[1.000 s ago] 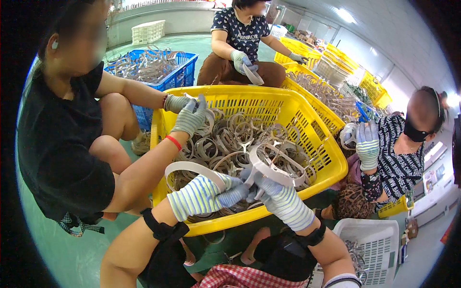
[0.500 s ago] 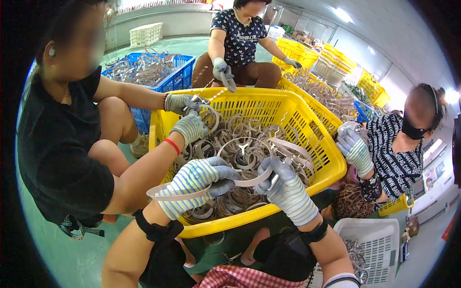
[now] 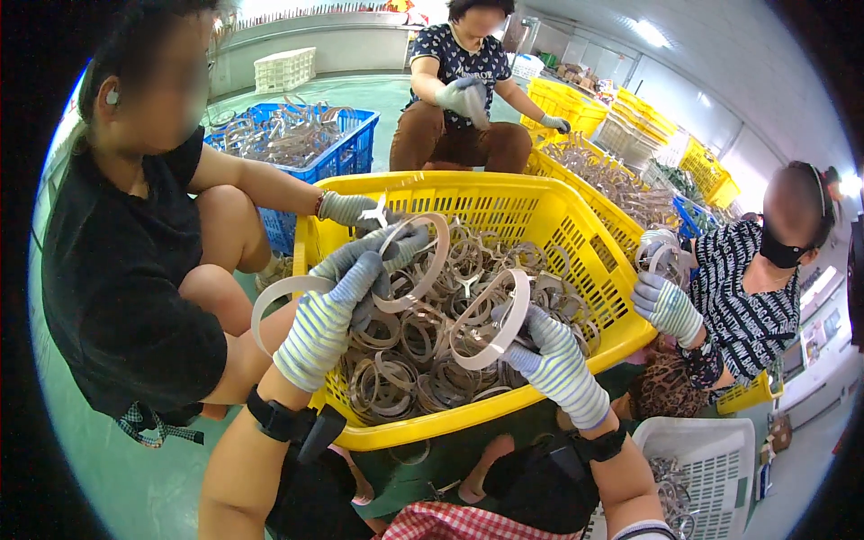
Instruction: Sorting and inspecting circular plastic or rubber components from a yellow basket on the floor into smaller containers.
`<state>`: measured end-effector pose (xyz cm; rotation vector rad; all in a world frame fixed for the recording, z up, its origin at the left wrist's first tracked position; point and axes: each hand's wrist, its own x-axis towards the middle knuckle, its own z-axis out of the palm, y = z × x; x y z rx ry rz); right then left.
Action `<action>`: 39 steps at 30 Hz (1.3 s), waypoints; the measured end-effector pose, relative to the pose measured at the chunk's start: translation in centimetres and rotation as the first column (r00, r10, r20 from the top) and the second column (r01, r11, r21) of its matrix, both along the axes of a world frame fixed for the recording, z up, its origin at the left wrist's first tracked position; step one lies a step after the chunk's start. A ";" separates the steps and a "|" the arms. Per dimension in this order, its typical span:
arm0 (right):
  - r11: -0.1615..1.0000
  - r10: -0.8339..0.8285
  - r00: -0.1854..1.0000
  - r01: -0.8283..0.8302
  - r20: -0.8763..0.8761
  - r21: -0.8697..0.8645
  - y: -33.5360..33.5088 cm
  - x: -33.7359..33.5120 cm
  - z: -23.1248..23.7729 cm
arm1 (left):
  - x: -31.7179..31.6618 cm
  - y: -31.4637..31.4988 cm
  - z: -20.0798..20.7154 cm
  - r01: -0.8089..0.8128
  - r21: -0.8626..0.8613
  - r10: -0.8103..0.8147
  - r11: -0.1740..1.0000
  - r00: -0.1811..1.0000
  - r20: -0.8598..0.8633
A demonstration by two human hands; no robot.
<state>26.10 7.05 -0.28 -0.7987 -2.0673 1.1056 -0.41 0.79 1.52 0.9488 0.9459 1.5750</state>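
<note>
Both my hands wear striped knit gloves with grey palms, over the near side of a yellow crate (image 3: 432, 436) heaped with thin beige-grey ring bands (image 3: 432, 369). My left hand (image 3: 317, 335) is closed on a flat curved band (image 3: 261, 310) that arcs out to its left. A looped band (image 3: 436, 270) stands just right of those fingers; a co-worker's gloved hand (image 3: 396, 247) is close behind, and I cannot tell which hand holds that loop. My right hand (image 3: 558, 364) grips a ring band (image 3: 515, 326) at its lower edge. A small three-armed piece (image 3: 468, 286) shows behind that ring.
A co-worker in black (image 3: 117, 297) squats at left, arms reaching over the crate. Another person (image 3: 463, 76) sits behind it; a masked one (image 3: 742, 297) at right holds bands. A blue crate (image 3: 337, 148) of bands stands back left, a white crate (image 3: 720, 468) lower right.
My left hand has risen with its band, now beside the co-worker's hand. The ring band at my right hand has turned upright. The person behind the crate has lifted a hand back.
</note>
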 end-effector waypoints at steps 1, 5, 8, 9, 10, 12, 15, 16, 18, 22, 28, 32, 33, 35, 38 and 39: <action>1.000 -0.023 1.000 0.023 0.017 0.016 0.0 0.0 0.0 | 0.3 -0.1 0.1 -0.054 -0.009 0.054 0.998 0.997 -0.049; 0.995 -0.039 0.996 0.032 0.075 0.099 -0.3 -0.1 0.9 | 0.8 -0.7 0.9 -0.088 -0.002 0.085 0.996 0.966 -0.244; 0.971 -0.062 0.993 0.036 0.103 0.235 -0.2 0.1 0.3 | 1.0 -0.6 0.7 -0.082 0.028 0.086 0.996 0.977 -0.198; 0.972 -0.047 0.994 0.023 0.097 0.235 -0.1 0.1 0.1 | 1.1 -0.6 0.7 -0.082 0.028 0.085 0.996 0.977 -0.198; 0.972 -0.032 0.995 0.010 0.092 0.236 -0.1 0.1 0.0 | 1.1 -0.7 0.8 -0.099 0.009 0.099 0.995 0.976 -0.192; 0.970 -0.032 0.994 0.007 0.102 0.245 -0.1 0.2 0.0 | 1.2 -0.8 0.7 -0.115 -0.010 0.111 0.993 0.976 -0.187; 0.942 -0.018 0.988 -0.035 0.153 0.334 0.0 0.2 0.8 | 1.2 -0.8 0.5 -0.123 0.019 0.125 0.992 0.970 -0.211; 0.908 -0.006 0.981 -0.076 0.195 0.411 0.0 0.2 1.0 | 1.3 -0.8 0.5 -0.135 0.004 0.133 0.991 0.973 -0.186; 0.922 0.000 0.984 -0.070 0.180 0.380 0.0 0.2 0.7 | 1.3 -0.7 0.5 -0.144 -0.010 0.141 0.989 0.977 -0.162; 0.925 -0.032 0.976 -0.052 0.213 0.378 -0.2 0.3 1.0 | 1.2 -0.3 0.0 -0.158 0.004 0.157 0.987 0.978 -0.139; 0.919 0.017 0.983 -0.087 0.181 0.385 0.0 0.5 0.3 | 1.2 -1.4 1.0 -0.090 0.042 0.098 0.995 0.956 -0.278; 0.985 0.067 0.994 -0.080 0.091 0.150 -0.1 0.7 1.1 | 1.1 -1.5 0.0 0.045 0.239 0.061 0.970 0.905 -0.420; 0.995 -0.005 0.990 -0.009 0.143 0.097 -0.2 0.8 1.7 | 0.9 -1.6 0.3 0.095 0.232 0.022 0.968 0.889 -0.457; 0.991 -0.079 0.978 0.056 0.193 0.118 -0.2 1.0 1.9 | 0.9 -1.2 -0.2 0.109 0.247 0.014 0.963 0.892 -0.451; 0.936 -0.110 0.979 0.043 0.174 0.351 0.4 1.2 1.1 | 1.2 -1.2 -0.3 0.071 0.211 0.021 0.975 0.915 -0.404; 0.935 -0.112 0.978 0.045 0.174 0.352 0.5 1.2 0.8 | 1.4 -1.2 -0.4 0.030 0.159 0.030 0.987 0.933 -0.359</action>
